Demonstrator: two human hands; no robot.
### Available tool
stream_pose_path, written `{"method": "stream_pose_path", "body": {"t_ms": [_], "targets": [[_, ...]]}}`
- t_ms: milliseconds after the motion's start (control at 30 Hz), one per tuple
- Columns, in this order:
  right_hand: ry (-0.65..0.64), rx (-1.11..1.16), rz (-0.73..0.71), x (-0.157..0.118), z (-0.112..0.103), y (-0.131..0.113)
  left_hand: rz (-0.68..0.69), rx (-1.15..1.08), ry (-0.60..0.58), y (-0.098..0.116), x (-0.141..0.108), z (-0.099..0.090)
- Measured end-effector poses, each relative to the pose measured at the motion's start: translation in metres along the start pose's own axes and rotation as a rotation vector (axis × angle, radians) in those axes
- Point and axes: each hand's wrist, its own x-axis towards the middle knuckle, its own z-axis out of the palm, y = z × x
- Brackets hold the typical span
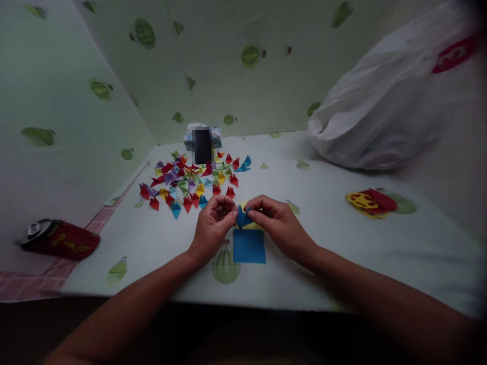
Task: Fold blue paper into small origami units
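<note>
A small folded blue paper (242, 218) is pinched between my two hands near the middle of the table. My left hand (216, 223) grips its left side with thumb and fingertips, and my right hand (279, 223) holds its right side. Just below lies a flat blue paper square (249, 247). Part of a yellow paper (256, 223) shows behind the folded piece, partly covered by my fingers. Many small folded papers (186, 182) in red, blue, green, purple and yellow are spread beyond my left hand.
A tissue box (217, 136) stands at the back behind a dark pixelated object (203, 145). A red can (61, 239) lies at the left edge. At the right are a white plastic bag (373, 101) and a red and yellow item (371, 202).
</note>
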Motion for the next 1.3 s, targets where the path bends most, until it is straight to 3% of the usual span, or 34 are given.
{"method": "stream_pose_path", "body": {"t_ms": [267,333,500,600,767,1133,1300], "targets": [[-0.039,0.006,-0.043,0.000,-0.001,-0.001,0.153,0.182,0.017,-0.002,-0.002,-0.002],[-0.024,0.006,-0.043,0.001,-0.002,-0.001,0.280,0.327,0.022,-0.001,-0.003,-0.004],[0.031,-0.045,-0.069,0.001,-0.003,-0.003,0.782,0.767,0.045,0.002,-0.004,-0.009],[-0.023,-0.073,-0.135,0.000,0.000,-0.001,0.920,0.887,0.016,0.001,-0.004,-0.009],[-0.024,-0.058,-0.141,-0.001,0.003,0.005,0.960,0.891,-0.035,-0.002,-0.005,-0.007],[-0.070,0.255,0.097,0.002,0.004,0.010,0.858,0.758,-0.062,-0.003,-0.005,-0.006],[-0.069,0.533,0.262,0.000,0.006,0.013,0.841,0.747,-0.064,-0.002,-0.005,-0.006]]}}
